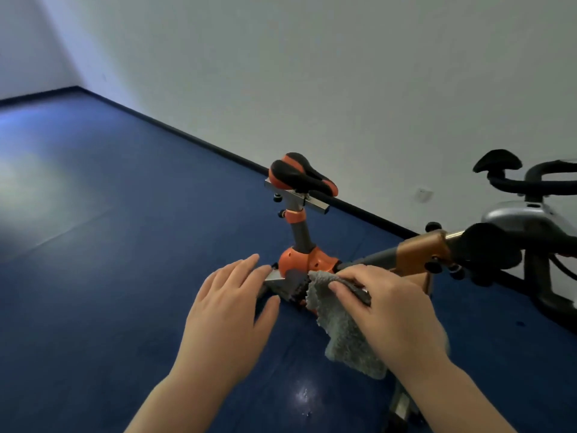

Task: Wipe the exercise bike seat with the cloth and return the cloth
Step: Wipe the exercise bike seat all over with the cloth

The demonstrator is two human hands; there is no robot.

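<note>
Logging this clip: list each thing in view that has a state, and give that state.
cloth: grey, draped over the bike frame, pinched by right hand
right hand: fingers closed on the cloth
left hand: open, empty, beside the cloth
bike seat: upright on its post, untouched, uncovered
second bike: standing by the wall, unused

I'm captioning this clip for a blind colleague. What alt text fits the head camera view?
A right hand grips a grey cloth low on an orange exercise bike's frame, the left hand open beside it. The black-and-orange seat stands beyond, untouched, above a blue floor.
</note>
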